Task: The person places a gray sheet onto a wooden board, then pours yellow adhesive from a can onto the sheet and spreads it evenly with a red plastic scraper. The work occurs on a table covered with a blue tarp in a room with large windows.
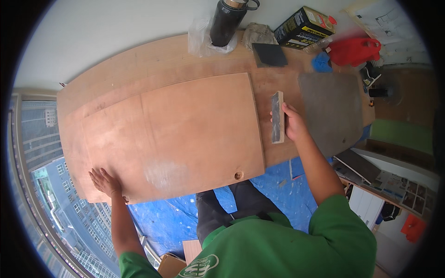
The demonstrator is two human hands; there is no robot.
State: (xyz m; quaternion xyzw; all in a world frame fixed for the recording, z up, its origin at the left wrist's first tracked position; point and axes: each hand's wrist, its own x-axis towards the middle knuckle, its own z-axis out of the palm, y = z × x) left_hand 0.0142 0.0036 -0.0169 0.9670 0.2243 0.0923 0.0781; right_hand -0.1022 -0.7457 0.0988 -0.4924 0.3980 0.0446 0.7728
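A large wooden panel (194, 125) lies on the worktable, with a whitish dusty patch near its front edge and a round hole at its near right corner. My left hand (105, 182) rests flat on the panel's near left part, fingers spread. Beyond the panel's right edge, my right hand (293, 123) grips a sanding block (277, 117), a wooden block with a dark grey face. The block is held on its edge, its dark face turned left toward the panel; whether it touches the table I cannot tell.
Along the back stand a black bottle (227, 22), a plastic bag (200, 39), a rag (257, 36), dark sandpaper (270, 55), a black tin (303, 28) and a red container (354, 51). A grey panel (330, 111) lies right. Blue sheeting (162, 222) covers the floor; a window (41, 153) is left.
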